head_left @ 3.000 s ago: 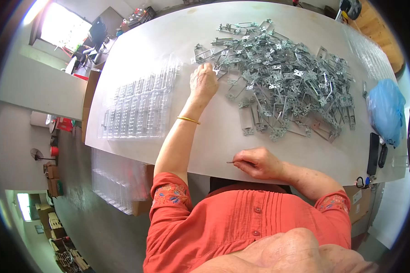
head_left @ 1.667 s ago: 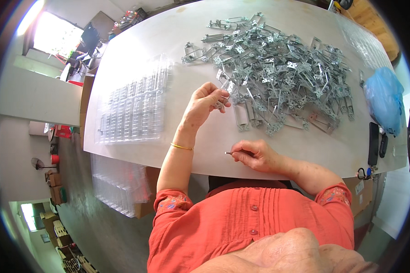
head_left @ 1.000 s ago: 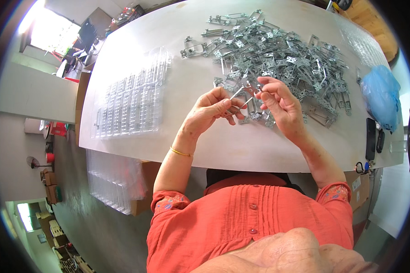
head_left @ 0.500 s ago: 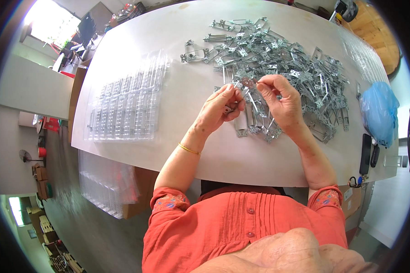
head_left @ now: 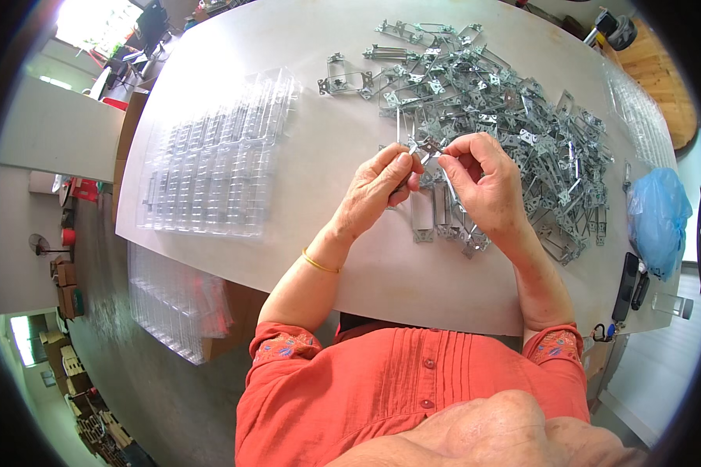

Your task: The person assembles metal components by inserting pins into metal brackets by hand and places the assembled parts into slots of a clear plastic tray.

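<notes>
Head view, the sole view. The left hand [head_left: 372, 189] pinches a metal bracket [head_left: 430, 146] between thumb and fingers, its lower part hidden by the grip. The right hand [head_left: 488, 180] has thumb and forefinger pressed together at the bracket's right end; whether these tips grip the bracket itself or a small piece against it cannot be told. The bracket is above the near left part of a heap of similar metal parts [head_left: 561, 159] on the pale table [head_left: 304, 191]. Clear plastic trays [head_left: 206, 183] lie to the left, well apart from both hands.

Handling, as judged: the bracket appears light, of thin plate and slim rods, and should be stiff, with little give. The smooth metal may slip if pinched by a rod alone; cut edges could catch skin. Breakage seems unlikely, though the rods might bend under force. The soundest hold would be flat on the end plates, clear of the rods. Similar parts in the heap interlock, so lifting one may drag others.
</notes>
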{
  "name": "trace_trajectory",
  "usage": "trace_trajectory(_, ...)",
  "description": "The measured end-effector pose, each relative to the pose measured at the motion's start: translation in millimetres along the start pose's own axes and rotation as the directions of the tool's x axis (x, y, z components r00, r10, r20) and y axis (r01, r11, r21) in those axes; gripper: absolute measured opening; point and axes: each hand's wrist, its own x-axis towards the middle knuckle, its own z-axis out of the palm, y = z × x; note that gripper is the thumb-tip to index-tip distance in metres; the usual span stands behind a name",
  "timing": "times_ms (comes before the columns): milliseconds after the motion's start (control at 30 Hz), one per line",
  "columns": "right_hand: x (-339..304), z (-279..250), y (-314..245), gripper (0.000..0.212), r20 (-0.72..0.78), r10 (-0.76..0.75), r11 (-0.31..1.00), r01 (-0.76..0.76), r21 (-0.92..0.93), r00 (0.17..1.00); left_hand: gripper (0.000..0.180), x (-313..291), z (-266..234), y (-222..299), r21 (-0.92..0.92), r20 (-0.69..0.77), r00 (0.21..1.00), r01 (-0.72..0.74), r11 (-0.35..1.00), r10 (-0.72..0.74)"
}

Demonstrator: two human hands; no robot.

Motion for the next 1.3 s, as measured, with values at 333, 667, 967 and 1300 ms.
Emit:
trace_trajectory(333, -4.1, -4.7, -1.6, 0.014, 0.024, 0.023, 0.999, -0.023, 0.037, 0.999, 0.026, -1.3, 0.1, -8.3, 0.396, -0.008, 0.969, -0.224, 0.891, 0.248)
trace_trajectory(667, -5.3, -4.8, 0.6, 0.017, 0.216, 0.216, 0.893, -0.282, 0.351, 0.952, 0.008, -1.4, 3.1, -12.3, 0.666, 0.187, 0.843, -0.486, 0.566, 0.504)
trace_trajectory(967, -2.0, -8.2, 2.7, 0.010, 0.167, 0.273, 0.781, -0.320, 0.536, 0.947, 0.009, -8.2, 9.0, -8.5, 0.716, 0.423, 0.814, -0.569, 0.404, 0.397)
trace_trajectory(1300, -8.4, -6.1, 2.9, 0.011, 0.111, 0.167, 0.945, -0.191, 0.267, 0.980, 0.033, -7.0, 0.8, -1.9, -0.027, -0.052, 0.984, -0.173, 0.984, 0.172)
